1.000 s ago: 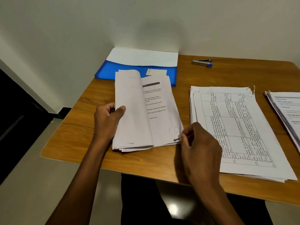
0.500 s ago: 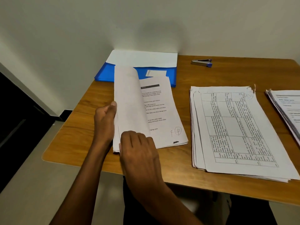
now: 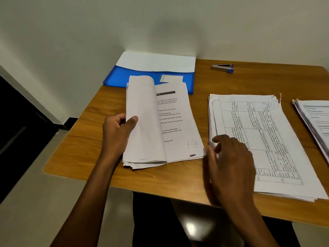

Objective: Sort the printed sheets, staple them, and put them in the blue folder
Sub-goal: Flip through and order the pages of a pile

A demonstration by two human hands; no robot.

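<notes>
Left hand (image 3: 118,129) pinches folded-back sheets (image 3: 142,122) — right hand (image 3: 229,157) spread, just beside stack.

Dim room; right hand (image 3: 231,163) motion-blurred (edges bowed).

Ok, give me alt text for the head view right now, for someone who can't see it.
A person's left hand holds pages of a stack of printed sheets curled back on a wooden table, while the right hand hovers open near its lower right corner. A second stack and part of a third lie to the right; a blue folder and stapler sit behind.
</notes>
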